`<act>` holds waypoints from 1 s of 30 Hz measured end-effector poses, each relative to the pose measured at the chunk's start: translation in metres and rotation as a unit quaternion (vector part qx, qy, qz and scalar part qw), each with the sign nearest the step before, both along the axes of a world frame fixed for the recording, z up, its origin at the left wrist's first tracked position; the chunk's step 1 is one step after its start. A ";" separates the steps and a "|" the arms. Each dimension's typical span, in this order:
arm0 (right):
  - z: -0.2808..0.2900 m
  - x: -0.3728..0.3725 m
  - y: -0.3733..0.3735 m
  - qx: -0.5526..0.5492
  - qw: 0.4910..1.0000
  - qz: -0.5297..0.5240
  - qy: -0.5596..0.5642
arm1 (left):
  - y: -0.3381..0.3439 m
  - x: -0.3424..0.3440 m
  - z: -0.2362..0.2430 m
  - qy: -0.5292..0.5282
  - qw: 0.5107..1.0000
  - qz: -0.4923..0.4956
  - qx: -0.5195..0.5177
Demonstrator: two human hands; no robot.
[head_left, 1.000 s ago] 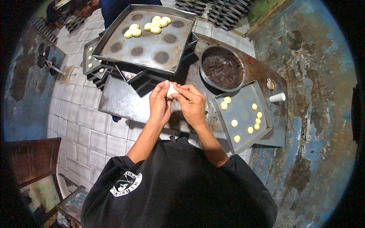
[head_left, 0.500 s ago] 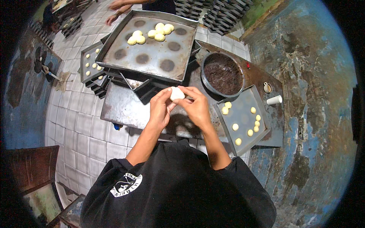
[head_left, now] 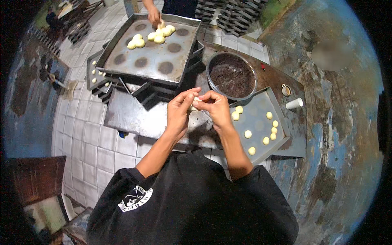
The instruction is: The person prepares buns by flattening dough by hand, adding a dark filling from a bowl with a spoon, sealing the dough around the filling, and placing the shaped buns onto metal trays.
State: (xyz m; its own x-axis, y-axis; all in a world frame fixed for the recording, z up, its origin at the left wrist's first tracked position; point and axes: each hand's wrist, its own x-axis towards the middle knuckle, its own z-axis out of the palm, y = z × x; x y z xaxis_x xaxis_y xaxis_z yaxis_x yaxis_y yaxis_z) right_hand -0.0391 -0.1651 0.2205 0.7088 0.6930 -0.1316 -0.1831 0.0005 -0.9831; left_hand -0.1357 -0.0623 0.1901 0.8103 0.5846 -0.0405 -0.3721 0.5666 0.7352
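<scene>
Above the front edge of the metal table, my left hand (head_left: 178, 113) and my right hand (head_left: 219, 112) are closed around a piece of pale dough (head_left: 195, 107), pinching it between thumbs and fingers, which partly hide it. Just beyond my right hand stands a round bowl (head_left: 254, 81) of dark, crumbly material. A shallow tray (head_left: 257, 122) with several round dough balls lies to the right. At the back, a larger tray (head_left: 151, 71) with dark round marks holds clusters of dough balls on a stack of metal trays.
A co-worker's hand (head_left: 154, 16) reaches into the large tray at its dough balls. A smaller tray (head_left: 92, 83) of dough balls sits behind left. A small cup (head_left: 286, 90), white cylinder (head_left: 294, 103) and small red object (head_left: 263, 66) are at right. Stacked trays (head_left: 241, 16) stand behind.
My hands have shifted slightly right, their fingers now covering more of the dough. The co-worker's hand has come down from the upper left into the large tray.
</scene>
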 end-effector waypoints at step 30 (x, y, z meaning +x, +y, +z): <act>-0.057 0.052 0.304 -0.065 0.726 0.251 -0.637 | 0.230 -0.144 -0.024 0.150 0.890 0.361 0.236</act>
